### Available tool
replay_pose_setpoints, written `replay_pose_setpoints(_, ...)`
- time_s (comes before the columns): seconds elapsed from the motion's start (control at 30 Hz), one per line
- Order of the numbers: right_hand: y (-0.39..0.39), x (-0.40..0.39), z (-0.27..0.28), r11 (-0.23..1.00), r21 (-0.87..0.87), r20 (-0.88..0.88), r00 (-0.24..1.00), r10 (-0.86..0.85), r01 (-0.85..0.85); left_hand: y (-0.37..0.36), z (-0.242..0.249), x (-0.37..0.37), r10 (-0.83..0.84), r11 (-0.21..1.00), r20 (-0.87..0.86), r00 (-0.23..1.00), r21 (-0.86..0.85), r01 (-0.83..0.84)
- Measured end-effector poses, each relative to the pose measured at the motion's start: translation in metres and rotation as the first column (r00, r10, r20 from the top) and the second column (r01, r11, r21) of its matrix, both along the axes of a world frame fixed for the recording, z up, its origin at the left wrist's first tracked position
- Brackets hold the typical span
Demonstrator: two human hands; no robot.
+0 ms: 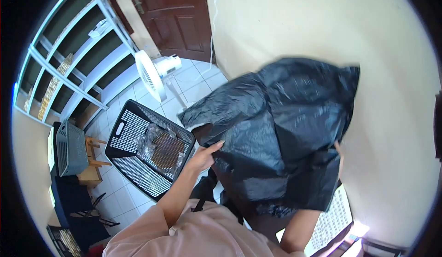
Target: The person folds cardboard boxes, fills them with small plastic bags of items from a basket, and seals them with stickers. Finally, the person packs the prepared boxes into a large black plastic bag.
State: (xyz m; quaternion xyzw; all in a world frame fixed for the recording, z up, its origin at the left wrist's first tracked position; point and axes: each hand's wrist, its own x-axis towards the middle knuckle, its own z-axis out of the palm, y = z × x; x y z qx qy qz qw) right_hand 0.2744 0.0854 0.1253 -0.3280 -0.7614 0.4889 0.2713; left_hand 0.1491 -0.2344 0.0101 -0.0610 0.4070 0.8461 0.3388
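A large black plastic bag (276, 132) is spread out in front of me, wrinkled and puffed up. My left hand (205, 156) grips its left edge, with the thumb lying on top of the plastic. At the bag's right edge, my right hand (340, 158) is mostly hidden behind the plastic; only a narrow strip of it shows. To the left of the bag stands a black perforated basket (133, 165) with clear crumpled plastic (149, 139) inside.
A white fan (152, 75) stands behind the basket. Further left, a grey basket (71, 149) sits near a wooden stool (94, 151). A brown door (177, 17) is at the back. A patterned white surface (331, 220) lies below the bag at right, near the wall.
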Motion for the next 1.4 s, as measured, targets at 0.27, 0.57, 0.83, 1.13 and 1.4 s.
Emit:
replay_pose_setpoints(0.27, -0.013, 0.018, -0.1, 0.853, 0.522, 0.145, 0.984, -0.104, 0.014, -0.11, 0.063, -0.018, -0.226, 0.897, -0.228, 0.947, -0.427, 0.111)
replay_pose_setpoints(0.57, -0.268, -0.032, 0.0, 0.602, -0.169, -0.199, 0.625, 0.755, -0.78, -0.12, 0.08, 0.03, 0.017, 0.935, -0.289, 0.957, -0.335, -0.118)
replay_pose_setpoints(0.83, -0.386, -0.041, -0.018, 0.339, -0.289, -0.334, 0.426, 0.84, -0.895, -0.233, 0.089, 0.068, 0.122, 0.904, -0.415, 0.902, -0.33, -0.273)
replay_pose_setpoints(1.13, -0.383, -0.028, -0.095, 0.691, -0.076, -0.092, 0.696, 0.713, -0.718, -0.439, 0.064, 0.097, 0.816, 0.337, -0.441, 0.374, -0.163, -0.927)
replay_pose_setpoints(1.4, -0.439, -0.025, -0.044, 0.609, 0.093, 0.117, 0.616, 0.779, -0.788, -0.444, 0.137, 0.113, 0.092, 0.08, -0.983, 0.16, -0.152, -0.985)
